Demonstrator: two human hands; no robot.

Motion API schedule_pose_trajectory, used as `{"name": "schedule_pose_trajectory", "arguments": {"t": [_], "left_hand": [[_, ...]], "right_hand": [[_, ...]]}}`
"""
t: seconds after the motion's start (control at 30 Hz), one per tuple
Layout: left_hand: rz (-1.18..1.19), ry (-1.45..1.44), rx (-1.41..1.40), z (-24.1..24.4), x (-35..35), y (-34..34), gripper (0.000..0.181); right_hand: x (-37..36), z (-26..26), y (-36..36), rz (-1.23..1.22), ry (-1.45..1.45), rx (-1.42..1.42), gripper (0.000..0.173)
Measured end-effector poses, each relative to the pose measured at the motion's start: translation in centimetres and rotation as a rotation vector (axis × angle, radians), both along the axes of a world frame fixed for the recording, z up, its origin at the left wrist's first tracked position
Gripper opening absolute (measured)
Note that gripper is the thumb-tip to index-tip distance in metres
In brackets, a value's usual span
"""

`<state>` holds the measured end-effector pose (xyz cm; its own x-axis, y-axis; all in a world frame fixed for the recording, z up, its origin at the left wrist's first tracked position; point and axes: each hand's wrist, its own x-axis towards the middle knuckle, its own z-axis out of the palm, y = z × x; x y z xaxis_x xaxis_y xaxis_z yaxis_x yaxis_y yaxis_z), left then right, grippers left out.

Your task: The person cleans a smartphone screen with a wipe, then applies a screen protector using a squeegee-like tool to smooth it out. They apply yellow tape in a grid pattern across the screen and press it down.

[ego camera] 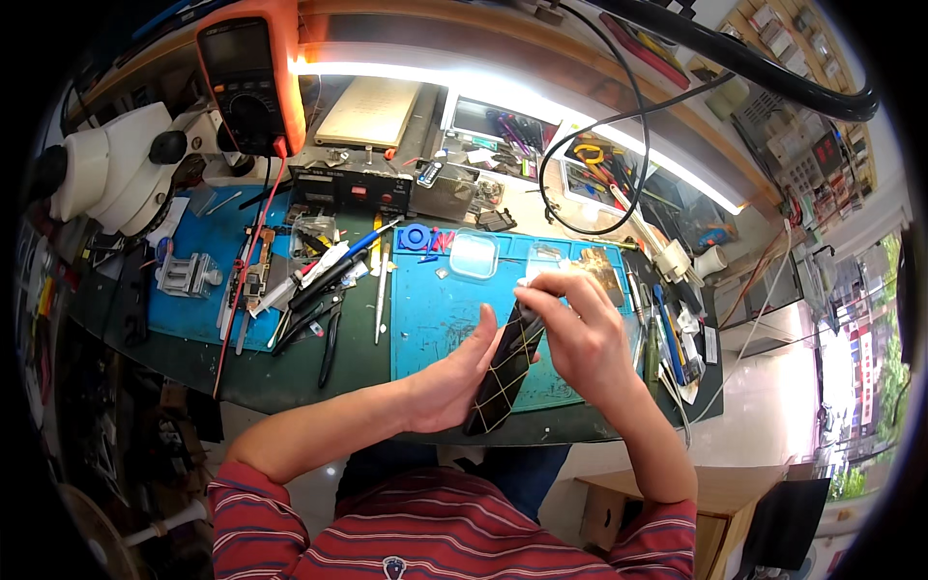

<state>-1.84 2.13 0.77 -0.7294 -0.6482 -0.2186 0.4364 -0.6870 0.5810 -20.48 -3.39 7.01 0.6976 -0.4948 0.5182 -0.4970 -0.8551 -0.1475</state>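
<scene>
A black smartphone (504, 373) with thin gold crossing lines on its back stands tilted in my left hand (464, 373), whose thumb points up beside it. At the upper end of the phone, my right hand (580, 330) pinches a small white piece (523, 282), perhaps a wad of cotton or tissue, between thumb and fingers. Both hands are above a blue silicone repair mat (428, 312). A clear plastic box (474, 254) sits on the mat beyond them, with another clear container partly behind my right hand.
Black-handled pliers (330, 341), a syringe (275, 299) and tweezers (382, 297) lie left of the mat. An orange multimeter (250, 80) and a white microscope (116, 163) stand at the upper left. Screwdrivers and a blue tool (668, 333) lie at the right. A black cable loops overhead.
</scene>
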Motion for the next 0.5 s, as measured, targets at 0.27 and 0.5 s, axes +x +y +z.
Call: {"name": "schedule_pose_trajectory", "arguments": {"t": [0.27,0.5], "left_hand": [[0.021,-0.045,-0.003,0.7,0.2,0.1,0.097],[-0.024,-0.068,-0.003,0.3,-0.1,0.1,0.096]], "right_hand": [[-0.5,1.4,0.2,-0.067,-0.048,-0.080,0.039],[-0.8,0.5,-0.3,-0.191,0.002,-0.110,0.031]]}}
